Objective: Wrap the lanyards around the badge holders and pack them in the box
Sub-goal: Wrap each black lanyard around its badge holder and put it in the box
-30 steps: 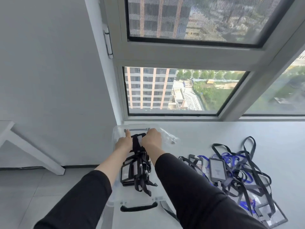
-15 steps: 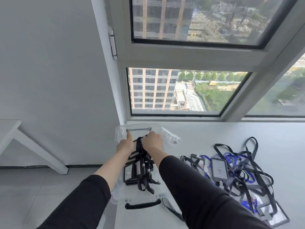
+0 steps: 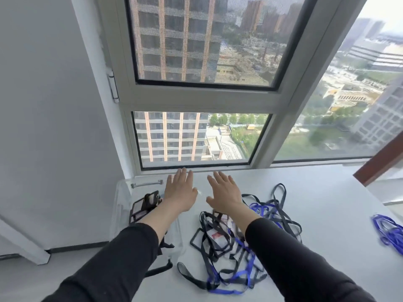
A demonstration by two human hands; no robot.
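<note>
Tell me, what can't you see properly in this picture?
Head view only:
- Wrapped badge holders in the clear box: partly behind the left forearm, so no count.
- Tangled lanyard pile: the right sleeve covers part of it.
- Blue lanyard: cut off by the right edge.
- Left hand and right hand: open, but whether they touch the table is unclear.

One box (image 3: 122, 205); two hands — left hand (image 3: 180, 193), right hand (image 3: 225, 192); lanyards (image 3: 220, 243) uncountable.
</note>
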